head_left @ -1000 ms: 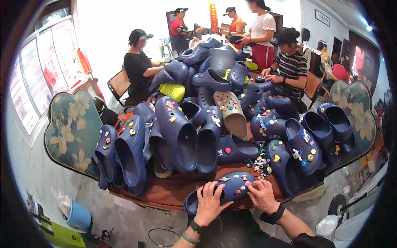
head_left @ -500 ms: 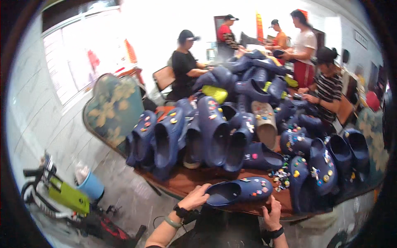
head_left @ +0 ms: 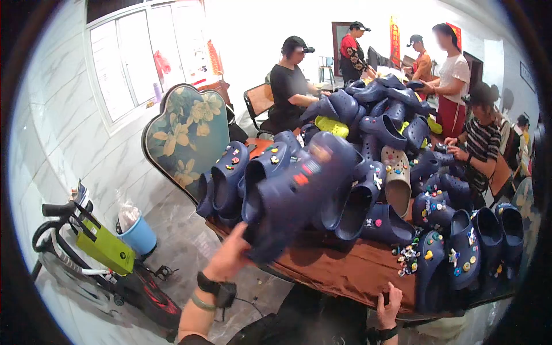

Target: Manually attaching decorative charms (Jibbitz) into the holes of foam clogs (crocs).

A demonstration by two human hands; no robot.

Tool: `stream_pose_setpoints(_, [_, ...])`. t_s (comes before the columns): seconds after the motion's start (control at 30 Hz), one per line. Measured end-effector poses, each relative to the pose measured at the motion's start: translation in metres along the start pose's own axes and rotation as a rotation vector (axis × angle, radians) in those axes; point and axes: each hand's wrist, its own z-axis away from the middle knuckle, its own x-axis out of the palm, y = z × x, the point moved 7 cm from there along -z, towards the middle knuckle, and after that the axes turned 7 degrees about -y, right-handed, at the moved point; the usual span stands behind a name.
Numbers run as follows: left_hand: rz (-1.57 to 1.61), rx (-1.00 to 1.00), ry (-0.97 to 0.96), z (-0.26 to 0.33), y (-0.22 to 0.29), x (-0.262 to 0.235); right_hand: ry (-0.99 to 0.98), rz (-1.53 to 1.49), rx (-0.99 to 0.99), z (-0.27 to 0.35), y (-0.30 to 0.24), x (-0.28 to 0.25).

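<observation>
Fingers (head_left: 395,294) of right hand (head_left: 388,307) parted, empty, near front edge of counter (head_left: 368,270). Navy shoe (head_left: 287,201), motion-blurred, clamped at heel by left hand (head_left: 226,256), raised before shoe row (head_left: 229,178), toe pointed away. Likely light, springy, hardly fragile; best held by heel rim, charms (head_left: 301,179) kept clear. Since earlier frame, shoe lifted off counter, swung leftward from right hand. Beyond, shoe pile (head_left: 382,131) heaped.

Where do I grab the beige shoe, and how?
Probably pinch the heel end of the beige shoe, coming from above on the person's side of the pile: it slants with its open heel toward them, giving fingers an edge, while its toe is decorated.
</observation>
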Motion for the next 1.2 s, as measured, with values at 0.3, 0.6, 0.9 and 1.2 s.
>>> stream_pose_setpoints(0.3, [-0.007, 0.152, 0.317, -0.091, 0.057, -0.165, 0.044, 0.096, -0.037, -0.001, -0.018, -0.001])
stream_pose_setpoints(0.6, [-0.869, 0.271, 0.35, -0.093, 0.017, -0.297, 0.063, 0.057, -0.106, -0.02, -0.037, 0.003])
stream_pose_setpoints(0.9, [-0.547, -0.13, 0.523, -0.109, 0.03, -0.214, -0.047, 0.053, -0.125, -0.016, -0.022, -0.012])
stream_pose_setpoints(1.2, [-1.215, 0.676, 0.611, -0.043, 0.055, -0.007, -0.423, 0.425, -0.466, -0.133, -0.076, -0.07])
